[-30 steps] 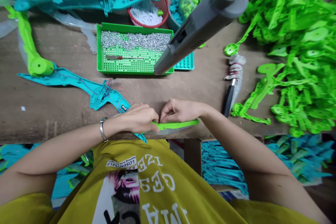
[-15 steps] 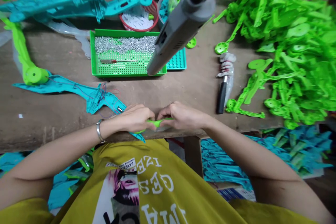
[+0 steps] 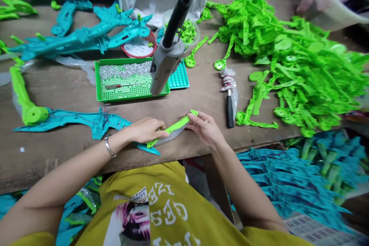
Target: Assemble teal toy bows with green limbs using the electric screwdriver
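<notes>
Between my hands is a long green plastic piece (image 3: 180, 123) with a clear plastic strip (image 3: 176, 133) along its lower side. The fingers of my left hand (image 3: 148, 130) are closed on its left part. My right hand (image 3: 205, 127) pinches its raised right end. Under and beside my left hand lies a long blue plastic part (image 3: 77, 118) with thin wires along it; its pointed tip shows below the hand. A green arm piece with a round hub (image 3: 36, 114) sits at the blue part's left end.
A green tray (image 3: 123, 93) holds small metal screws and a screwdriver (image 3: 122, 85). A grey electric screwdriver (image 3: 165, 67) hangs over it. To the right are a black-handled hammer (image 3: 229, 111) and a heap of green parts (image 3: 311, 69). Blue parts (image 3: 95, 38) lie back left.
My right hand has moved right and away from my left, its fingers now at the green piece's far end. More of the piece and its clear strip shows. The camera view has shifted.
</notes>
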The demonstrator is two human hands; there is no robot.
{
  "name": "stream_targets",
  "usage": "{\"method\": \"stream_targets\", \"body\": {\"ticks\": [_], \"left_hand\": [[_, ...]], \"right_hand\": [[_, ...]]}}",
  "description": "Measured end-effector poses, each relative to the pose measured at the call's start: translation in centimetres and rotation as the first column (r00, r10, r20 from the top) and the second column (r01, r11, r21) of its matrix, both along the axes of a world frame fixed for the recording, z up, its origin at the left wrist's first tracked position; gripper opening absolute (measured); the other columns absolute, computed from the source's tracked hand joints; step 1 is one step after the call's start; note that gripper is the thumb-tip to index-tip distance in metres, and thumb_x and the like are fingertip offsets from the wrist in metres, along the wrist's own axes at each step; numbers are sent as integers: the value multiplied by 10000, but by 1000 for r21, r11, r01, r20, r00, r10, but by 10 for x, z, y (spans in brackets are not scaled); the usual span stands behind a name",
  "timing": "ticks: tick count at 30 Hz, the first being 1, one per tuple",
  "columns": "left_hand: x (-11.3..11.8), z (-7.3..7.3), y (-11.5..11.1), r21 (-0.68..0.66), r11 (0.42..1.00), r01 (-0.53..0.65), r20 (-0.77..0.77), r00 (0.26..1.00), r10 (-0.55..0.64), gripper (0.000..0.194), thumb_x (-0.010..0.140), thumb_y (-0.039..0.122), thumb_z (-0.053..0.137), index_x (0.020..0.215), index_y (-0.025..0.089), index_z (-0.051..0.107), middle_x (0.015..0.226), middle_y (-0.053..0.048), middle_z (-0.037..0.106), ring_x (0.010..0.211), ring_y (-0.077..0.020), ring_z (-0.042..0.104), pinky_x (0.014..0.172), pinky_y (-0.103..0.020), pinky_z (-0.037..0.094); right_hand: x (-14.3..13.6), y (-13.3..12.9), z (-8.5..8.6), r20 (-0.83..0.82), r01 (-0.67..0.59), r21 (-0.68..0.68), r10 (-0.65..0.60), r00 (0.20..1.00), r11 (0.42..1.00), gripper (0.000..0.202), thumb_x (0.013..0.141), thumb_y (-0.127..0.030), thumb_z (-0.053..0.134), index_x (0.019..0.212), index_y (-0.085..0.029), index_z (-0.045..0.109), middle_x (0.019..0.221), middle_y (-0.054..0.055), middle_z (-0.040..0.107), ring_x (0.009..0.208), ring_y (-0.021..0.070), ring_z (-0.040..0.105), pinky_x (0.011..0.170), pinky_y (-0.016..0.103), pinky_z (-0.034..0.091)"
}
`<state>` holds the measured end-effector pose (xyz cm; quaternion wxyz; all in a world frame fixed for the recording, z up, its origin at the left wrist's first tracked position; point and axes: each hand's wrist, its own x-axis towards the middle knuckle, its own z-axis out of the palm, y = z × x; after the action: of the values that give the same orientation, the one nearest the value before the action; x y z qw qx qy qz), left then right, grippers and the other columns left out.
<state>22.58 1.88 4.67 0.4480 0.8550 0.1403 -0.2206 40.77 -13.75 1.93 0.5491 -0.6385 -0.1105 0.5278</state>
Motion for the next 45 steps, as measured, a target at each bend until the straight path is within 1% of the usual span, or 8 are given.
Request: {"method": "stream_targets", "body": {"ticks": [9, 14, 17, 20, 27, 37, 41, 45], "left_hand": [[12, -8, -5, -6, 998, -68, 80, 994, 68, 412, 918, 534, 495, 853, 169, 673, 707, -2, 633, 638, -141, 541, 581, -255, 310], [-1, -2, 24, -109, 993, 49, 9, 999, -49, 523, 824, 485, 624, 1197, 118, 615, 975, -59, 701, 782, -150, 587, 657, -232, 385], [-8, 0, 43, -32, 991, 127, -67, 989, -129, 498, 781, 463, 661, 1120, 99, 655, 964, -71, 703, 782, -153, 582, 654, -231, 381], [-6, -3, 50, -63, 993, 97, -63, 993, -101, 422, 795, 465, 636, 1019, 113, 702, 879, -38, 701, 746, -138, 563, 634, -223, 359], [6, -15, 49, -179, 984, 5, 14, 1000, -3, 391, 757, 471, 661, 926, 123, 719, 841, -23, 705, 733, -136, 546, 643, -230, 357], [9, -11, 55, -295, 956, 7, -21, 1000, -14, 365, 880, 410, 473, 893, 155, 734, 836, -20, 711, 737, -146, 554, 706, -262, 419], [3, 4, 55, -164, 985, 45, -6, 999, -47, 277, 785, 262, 561, 972, 159, 737, 906, -39, 730, 789, -178, 594, 729, -283, 438], [-11, 15, 39, 208, 973, 104, 39, 993, -114, 408, 715, 182, 646, 1120, 140, 683, 1067, -110, 728, 881, -231, 644, 716, -298, 440]], "right_hand": [[-4, 14, -2, 67, 72, 33, -74, 995, 997, 453, 519, -491, 889, 734, -192, 625, 680, -20, 638, 619, 132, 615, 676, 321, 589], [13, 12, 0, 51, 16, 75, -20, 999, 997, 404, 557, -447, 904, 765, -197, 664, 713, -24, 673, 644, 117, 640, 691, 286, 596], [14, 14, -4, 18, 104, 110, -106, 994, 988, 419, 553, -459, 910, 796, -214, 672, 706, -38, 697, 625, 112, 651, 696, 284, 605], [-9, 16, -8, -98, 180, 106, -169, 981, 978, 462, 499, -468, 931, 797, -218, 682, 749, -34, 737, 661, 125, 683, 693, 287, 608], [-85, 15, -7, -232, 42, 6, -39, 972, 999, 393, 465, -355, 952, 753, -173, 756, 798, 33, 781, 712, 171, 709, 733, 291, 598], [-72, 18, -11, -211, -9, -43, 0, 978, 999, 401, 459, -369, 954, 733, -158, 750, 681, 34, 756, 638, 195, 704, 655, 309, 594], [-67, 15, -10, -231, -34, -71, 16, 973, 997, 389, 447, -344, 962, 718, -160, 753, 708, 27, 763, 624, 151, 693, 633, 244, 584], [-67, 12, -10, -226, -20, -103, -3, 974, 994, 361, 449, -329, 960, 695, -167, 752, 692, 19, 758, 597, 140, 679, 603, 234, 585]]}}
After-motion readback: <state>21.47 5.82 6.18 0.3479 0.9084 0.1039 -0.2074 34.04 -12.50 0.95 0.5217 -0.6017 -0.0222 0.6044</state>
